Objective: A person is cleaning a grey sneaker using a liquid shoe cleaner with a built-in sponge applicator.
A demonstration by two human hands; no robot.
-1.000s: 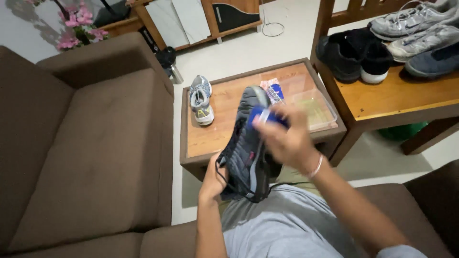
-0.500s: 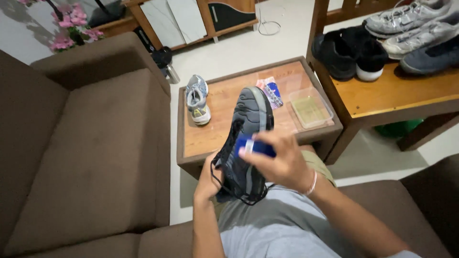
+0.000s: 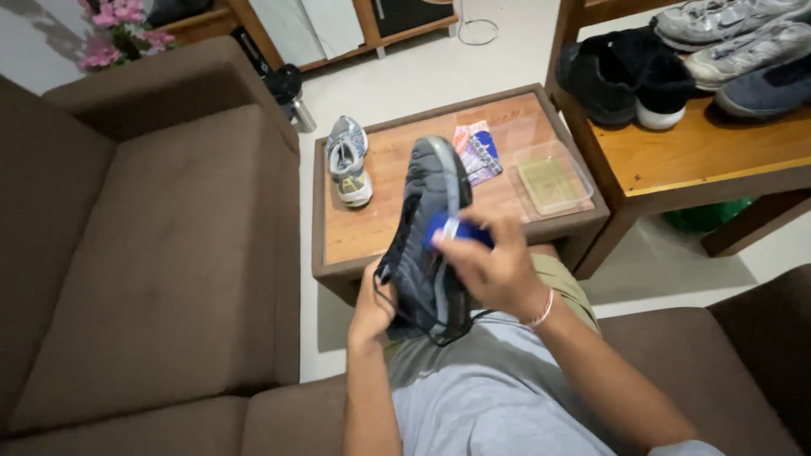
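A dark grey sneaker (image 3: 427,241) is held up over the lap, toe pointing away toward the wooden side table (image 3: 397,169), sole turned partly up. The left hand (image 3: 372,308) is closed around the heel end from below; the right hand (image 3: 494,266) is closed on a small blue object (image 3: 448,230), pressed against the shoe's side. Shoe is judged light, soft in the upper, stiff at the sole; heel and midsole are the firmest places to be gripped. Loose laces (image 3: 405,317) hang down and could snag. A second pale sneaker (image 3: 348,160) is left on the table, beside a clear plastic tub (image 3: 553,177).
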